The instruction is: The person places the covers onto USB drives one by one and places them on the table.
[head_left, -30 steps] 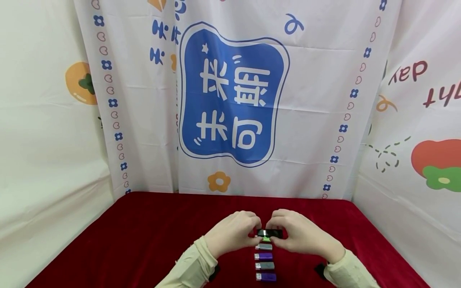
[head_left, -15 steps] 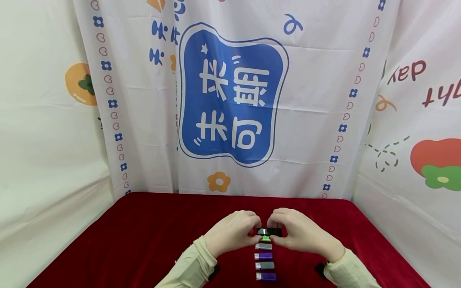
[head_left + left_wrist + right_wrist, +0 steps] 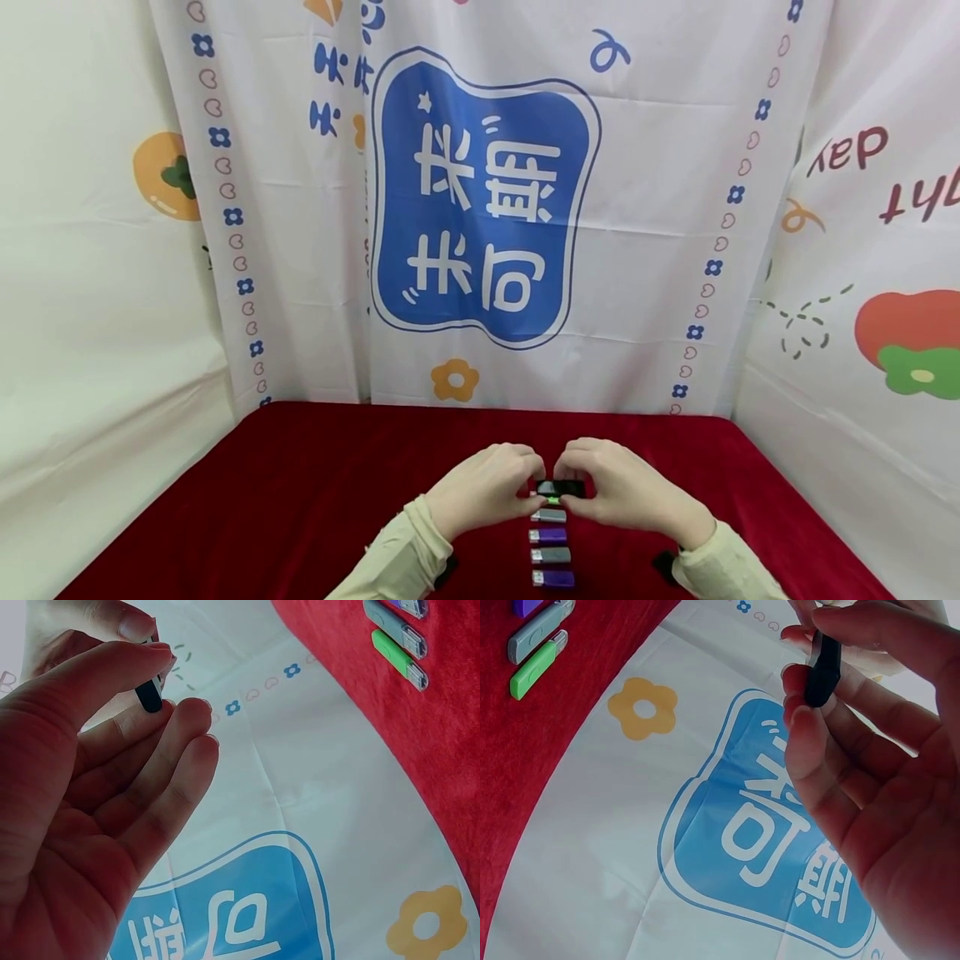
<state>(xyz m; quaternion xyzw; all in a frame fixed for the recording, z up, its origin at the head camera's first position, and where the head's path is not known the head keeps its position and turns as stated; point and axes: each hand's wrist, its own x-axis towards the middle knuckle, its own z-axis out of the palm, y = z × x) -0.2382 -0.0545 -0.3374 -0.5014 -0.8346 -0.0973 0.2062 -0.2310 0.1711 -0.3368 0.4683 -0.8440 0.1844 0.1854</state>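
A black USB flash drive (image 3: 562, 488) is held level above the red cloth, between my two hands. My left hand (image 3: 491, 487) pinches its left end, and my right hand (image 3: 626, 487) pinches the right end. In the left wrist view, the drive's dark rounded end (image 3: 148, 696) shows past my left hand (image 3: 97, 765). The right wrist view has its black body (image 3: 823, 673) between the thumb and fingers of my right hand (image 3: 885, 742). Fingertips hide both ends in part. A green flash drive (image 3: 553, 501) lies just below, partly hidden.
On the red cloth (image 3: 337, 492), a column of flash drives runs towards me: a grey one (image 3: 550, 516), a purple one (image 3: 550, 536), another grey one (image 3: 551, 555) and another purple one (image 3: 555, 578). Printed white curtains (image 3: 637, 250) stand behind and at both sides.
The bright strip across the middle of the black flash drive no longer shows, and its two parts look closer together. Both hands have dipped slightly; the other drives lie as before.
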